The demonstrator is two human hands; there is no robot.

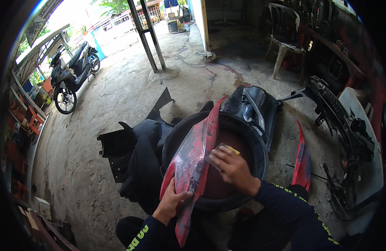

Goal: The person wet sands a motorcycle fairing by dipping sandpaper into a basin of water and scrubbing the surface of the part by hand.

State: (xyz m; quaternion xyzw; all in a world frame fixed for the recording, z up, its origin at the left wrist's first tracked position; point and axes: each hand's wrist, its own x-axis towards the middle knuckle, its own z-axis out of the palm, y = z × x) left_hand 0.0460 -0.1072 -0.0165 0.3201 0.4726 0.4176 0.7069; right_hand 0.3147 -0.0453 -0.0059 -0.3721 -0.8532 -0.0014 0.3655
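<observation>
A long, pointed motorcycle body panel (188, 161), red with scuffed grey patches, slants across a round black tub (259, 167). My left hand (173, 203) grips the panel's near part, thumb on top. My right hand (232, 167) is closed around a sanding pad (233, 149) with a yellow edge, at the panel's right edge. Motion blurs the fingers, and most of the pad is hidden under them. Reddish-brown murky water (239, 146) fills the tub below the panel.
Black plastic motorcycle panels (138, 154) lie left of the tub, and a dark glossy one (253, 102) lies behind it. Another red panel (301, 163) and a black frame part (347, 125) are at the right. Farther off are a scooter (76, 73), a metal post (147, 37) and a plastic chair (285, 37).
</observation>
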